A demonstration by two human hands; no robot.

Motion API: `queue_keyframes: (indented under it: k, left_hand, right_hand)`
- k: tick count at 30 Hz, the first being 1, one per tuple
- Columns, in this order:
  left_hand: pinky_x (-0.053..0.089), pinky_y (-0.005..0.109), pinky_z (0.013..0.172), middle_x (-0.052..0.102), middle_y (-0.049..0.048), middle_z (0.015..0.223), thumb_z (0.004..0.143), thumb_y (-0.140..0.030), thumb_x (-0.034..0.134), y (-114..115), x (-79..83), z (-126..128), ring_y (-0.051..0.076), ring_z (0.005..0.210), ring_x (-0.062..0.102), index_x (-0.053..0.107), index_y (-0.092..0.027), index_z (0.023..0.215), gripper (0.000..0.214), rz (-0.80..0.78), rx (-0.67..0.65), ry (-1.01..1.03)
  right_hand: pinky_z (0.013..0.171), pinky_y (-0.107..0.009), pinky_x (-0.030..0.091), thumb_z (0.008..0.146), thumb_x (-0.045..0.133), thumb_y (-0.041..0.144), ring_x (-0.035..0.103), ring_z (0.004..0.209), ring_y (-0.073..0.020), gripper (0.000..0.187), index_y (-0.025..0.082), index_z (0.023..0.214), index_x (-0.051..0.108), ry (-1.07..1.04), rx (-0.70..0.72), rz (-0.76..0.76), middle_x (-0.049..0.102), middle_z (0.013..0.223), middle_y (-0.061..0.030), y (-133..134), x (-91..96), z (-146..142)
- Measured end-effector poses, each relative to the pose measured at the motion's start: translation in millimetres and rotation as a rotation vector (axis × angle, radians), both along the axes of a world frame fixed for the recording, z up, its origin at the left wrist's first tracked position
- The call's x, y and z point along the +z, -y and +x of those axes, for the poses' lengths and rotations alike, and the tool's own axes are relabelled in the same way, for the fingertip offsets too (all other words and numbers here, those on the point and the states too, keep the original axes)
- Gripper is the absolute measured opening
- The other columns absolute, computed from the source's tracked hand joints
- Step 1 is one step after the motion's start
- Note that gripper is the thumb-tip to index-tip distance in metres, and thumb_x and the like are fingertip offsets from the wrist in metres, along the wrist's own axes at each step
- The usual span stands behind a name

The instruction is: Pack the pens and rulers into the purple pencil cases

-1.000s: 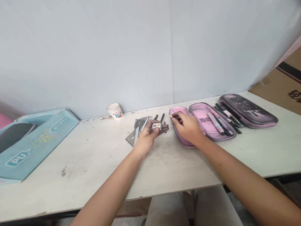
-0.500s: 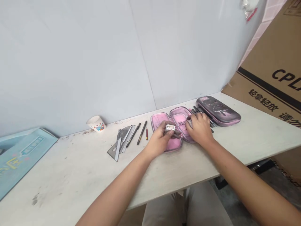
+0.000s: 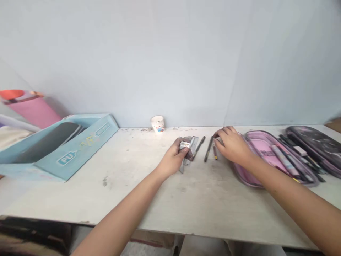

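Left hand point(image 3: 172, 159) holding sharpener point(image 3: 184, 144) crosswise, right hand point(image 3: 232, 145) beside pencils point(image 3: 209, 148)

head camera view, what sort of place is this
Probably a study desk or school-work corner: an open pink pencil case, a pencil sharpener in the left hand, and a metal ruler and pencils on a white table.
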State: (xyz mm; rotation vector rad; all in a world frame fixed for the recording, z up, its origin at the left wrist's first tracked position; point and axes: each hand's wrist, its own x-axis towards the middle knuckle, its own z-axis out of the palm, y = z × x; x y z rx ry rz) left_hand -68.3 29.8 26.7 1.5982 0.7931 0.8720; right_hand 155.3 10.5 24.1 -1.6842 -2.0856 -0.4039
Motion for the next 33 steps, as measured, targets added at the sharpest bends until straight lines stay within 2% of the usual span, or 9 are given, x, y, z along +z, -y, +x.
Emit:
queue_keyframes:
  k: [4,7,12,17,19,24,26,29,33]
  left_hand:
    - [0.042,0.025,0.064,0.054,-0.0041,0.064,0.083,-0.023,0.046,-17.4,-5.3,-77.2,0.01,0.059,0.052,0.044,-0.018,0.096,0.014,0.02,0.183,-0.028]
    - [0.04,0.024,0.062,0.052,-0.0046,0.061,0.084,-0.024,0.045,-24.3,-9.0,-124.9,0.01,0.057,0.05,0.044,-0.017,0.096,0.014,0.028,0.29,-0.08]
    - [0.04,0.024,0.061,0.051,-0.0038,0.062,0.084,-0.024,0.043,-38.0,-14.6,-167.5,0.01,0.058,0.048,0.043,-0.017,0.094,0.012,0.032,0.312,-0.139]
    - [0.04,0.024,0.061,0.052,-0.003,0.064,0.085,-0.025,0.039,-69.9,-8.3,-176.7,0.01,0.059,0.049,0.042,-0.019,0.09,0.009,0.076,0.252,-0.218]
    - [0.04,0.024,0.061,0.053,-0.0026,0.064,0.086,-0.027,0.038,-84.9,5.0,-178.2,0.01,0.059,0.05,0.042,-0.019,0.089,0.009,0.143,0.258,-0.274]
    - [0.039,0.026,0.064,0.054,-0.001,0.068,0.088,-0.029,0.033,-109.6,52.3,-178.9,0.013,0.063,0.051,0.041,-0.02,0.096,0.014,0.447,0.36,-0.502]
    - [0.039,0.027,0.064,0.055,0.0004,0.07,0.089,-0.028,0.032,-113.6,61.0,-175.0,0.014,0.063,0.052,0.04,-0.019,0.104,0.019,0.541,0.404,-0.644]
    - [0.039,0.029,0.064,0.057,0.0041,0.07,0.087,-0.024,0.035,-116.3,55.2,-165.3,0.018,0.064,0.055,0.04,-0.017,0.109,0.024,0.618,0.393,-0.917]
    - [0.041,0.034,0.069,0.061,0.0094,0.07,0.077,-0.012,0.045,-118.5,41.7,-156.7,0.025,0.069,0.06,0.045,-0.016,0.103,0.027,0.622,0.227,-1.196]
  right_hand:
    - [0.083,-0.033,0.039,0.088,0.037,0.027,0.047,0.099,-0.0243,0.026,0.014,0.094,0.059,0.089,0.12,-0.065,0.06,0.094,-0.0103,-47.1,7.3,-76.9]
    - [0.073,-0.032,0.042,0.09,0.034,0.031,0.047,0.102,-0.0253,0.029,0.016,0.101,0.056,0.148,0.109,-0.094,0.06,0.099,-0.0107,-80.0,10.2,-125.1]
    - [0.064,-0.03,0.041,0.09,0.034,0.036,0.053,0.099,-0.0254,0.039,0.019,0.125,0.041,0.158,0.031,-0.182,0.061,0.107,-0.0117,-128.5,12.1,-171.6]
    - [0.063,-0.029,0.039,0.092,0.03,0.032,0.062,0.084,-0.0224,0.032,0.02,0.115,0.049,0.229,-0.009,-0.316,0.065,0.1,-0.0116,-153.1,14.0,-184.3]
    - [0.061,-0.028,0.037,0.092,0.028,0.03,0.062,0.08,-0.0211,0.031,0.021,0.11,0.052,0.258,0.015,-0.299,0.066,0.096,-0.0108,-150.9,14.7,-185.9]
    - [0.053,-0.026,0.028,0.089,0.032,0.022,0.061,0.072,-0.0195,0.028,0.02,0.109,0.053,0.33,0.111,-0.19,0.066,0.084,-0.0102,-127.7,11.5,-194.4]
    - [0.052,-0.026,0.025,0.086,0.035,0.016,0.059,0.071,-0.0191,0.029,0.019,0.107,0.054,0.346,0.16,-0.153,0.065,0.08,-0.0104,-120.1,8.9,-199.7]
    - [0.052,-0.027,0.021,0.082,0.036,0.011,0.058,0.069,-0.019,0.03,0.019,0.102,0.057,0.363,0.222,-0.119,0.064,0.076,-0.0103,-115.8,5.3,-206.0]
    - [0.051,-0.027,0.018,0.08,0.035,0.008,0.057,0.066,-0.0184,0.031,0.018,0.1,0.057,0.373,0.251,-0.103,0.063,0.075,-0.01,-117.3,2.5,-208.6]
